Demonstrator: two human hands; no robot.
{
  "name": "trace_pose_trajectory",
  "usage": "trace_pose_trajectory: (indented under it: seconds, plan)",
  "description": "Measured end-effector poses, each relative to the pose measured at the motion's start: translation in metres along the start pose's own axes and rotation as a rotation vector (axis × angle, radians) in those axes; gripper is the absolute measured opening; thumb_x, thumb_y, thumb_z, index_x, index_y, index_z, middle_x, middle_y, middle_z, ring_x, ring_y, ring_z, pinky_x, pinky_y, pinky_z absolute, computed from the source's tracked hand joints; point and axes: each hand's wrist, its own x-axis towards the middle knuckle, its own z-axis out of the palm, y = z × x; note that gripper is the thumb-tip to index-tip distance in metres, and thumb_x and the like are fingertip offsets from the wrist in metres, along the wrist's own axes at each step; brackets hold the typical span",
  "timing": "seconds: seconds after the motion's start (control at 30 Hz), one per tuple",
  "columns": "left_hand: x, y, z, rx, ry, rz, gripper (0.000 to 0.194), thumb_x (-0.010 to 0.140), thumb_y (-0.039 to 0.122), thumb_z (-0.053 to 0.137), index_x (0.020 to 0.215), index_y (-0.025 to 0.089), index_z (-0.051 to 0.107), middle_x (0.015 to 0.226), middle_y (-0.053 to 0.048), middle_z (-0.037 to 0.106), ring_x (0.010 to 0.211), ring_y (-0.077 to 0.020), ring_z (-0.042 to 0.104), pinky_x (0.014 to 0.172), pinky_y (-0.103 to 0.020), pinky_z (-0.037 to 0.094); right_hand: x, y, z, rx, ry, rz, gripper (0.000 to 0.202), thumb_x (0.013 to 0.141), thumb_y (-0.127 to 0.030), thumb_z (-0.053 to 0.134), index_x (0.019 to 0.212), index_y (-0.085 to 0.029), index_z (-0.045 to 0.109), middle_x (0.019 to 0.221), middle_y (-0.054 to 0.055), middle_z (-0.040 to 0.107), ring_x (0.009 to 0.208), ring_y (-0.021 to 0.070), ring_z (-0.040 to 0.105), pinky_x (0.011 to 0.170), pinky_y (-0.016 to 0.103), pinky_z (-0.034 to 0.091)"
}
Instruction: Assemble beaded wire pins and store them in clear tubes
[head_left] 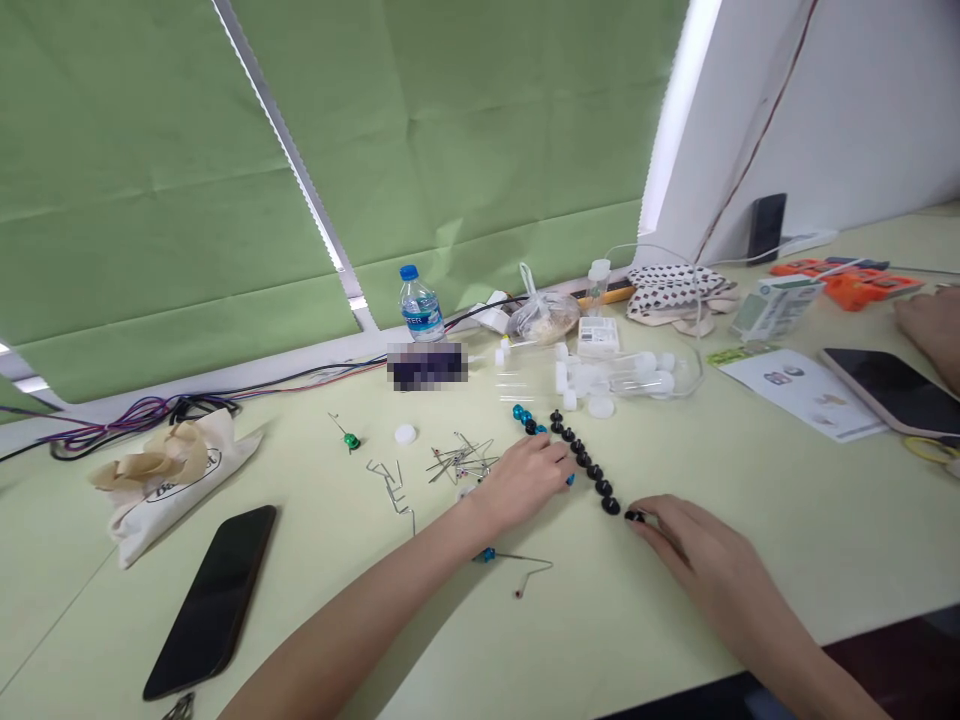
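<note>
A line of small round black knob-like pieces (589,470) runs diagonally across the table. At its near end, my right hand (694,545) pinches one more black piece (636,516) between thumb and fingers. My left hand (529,480) is curled palm down just left of the line, over a row of shiny blue pieces (523,414). One blue piece (571,480) peeks out by its fingertips; what the fingers hold, if anything, is hidden. Behind the left wrist lie thin metal wires (459,460). A bent wire (534,562) with a blue piece (487,555) rests below the forearm.
Clear tubes (626,375) with white caps lie at the back, near a water bottle (422,308). To the left are a phone (214,600), a cloth pouch (176,490) and a green piece (351,440). Another person's hand (934,330) is at far right, beside a second phone (896,385).
</note>
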Motion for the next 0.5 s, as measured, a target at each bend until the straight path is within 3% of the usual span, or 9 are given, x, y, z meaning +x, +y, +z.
trace_pose_trajectory:
  seconds: [0.17,0.3,0.4,0.5]
  plan:
    - [-0.004,-0.001,0.000,-0.001,-0.003,-0.006,0.014,0.090,0.016,0.047,0.087,0.016,0.061,0.086,-0.006,0.062,0.087,-0.0210,0.053,0.075,-0.032,0.041,-0.001,-0.015,0.005,0.012,-0.031,-0.056,0.023,0.094,-0.033,0.038,0.083,-0.022,0.055,0.078,0.003,0.065,0.073,0.0206,0.063,0.064,0.032,0.046]
    - [-0.005,0.002,-0.005,-0.012,0.023,-0.023,0.018,0.091,0.019,0.047,0.105,0.014,0.057,0.097,-0.007,0.063,0.093,-0.0215,0.052,0.080,-0.033,0.042,0.005,-0.015,0.010,-0.105,0.012,-0.049,0.023,0.093,-0.036,0.038,0.086,-0.022,0.055,0.081,0.005,0.065,0.075,0.0229,0.063,0.064,0.034,0.045]
    - [-0.017,0.001,-0.019,-0.064,0.137,-0.073,0.028,0.095,0.023,0.039,0.117,0.013,0.052,0.111,-0.010,0.060,0.099,-0.0214,0.052,0.085,-0.034,0.042,0.009,-0.013,0.011,-0.159,0.047,-0.010,0.027,0.092,-0.043,0.040,0.092,-0.021,0.054,0.087,0.007,0.066,0.081,0.0255,0.063,0.065,0.035,0.046]
    - [-0.045,-0.003,-0.041,-0.205,0.170,-0.114,0.031,0.097,0.028,0.032,0.109,0.014,0.057,0.104,-0.010,0.064,0.096,-0.0198,0.054,0.084,-0.033,0.043,0.009,-0.017,0.008,-0.105,0.108,-0.038,0.033,0.091,-0.049,0.039,0.096,-0.021,0.054,0.092,0.007,0.066,0.085,0.0251,0.063,0.067,0.034,0.046]
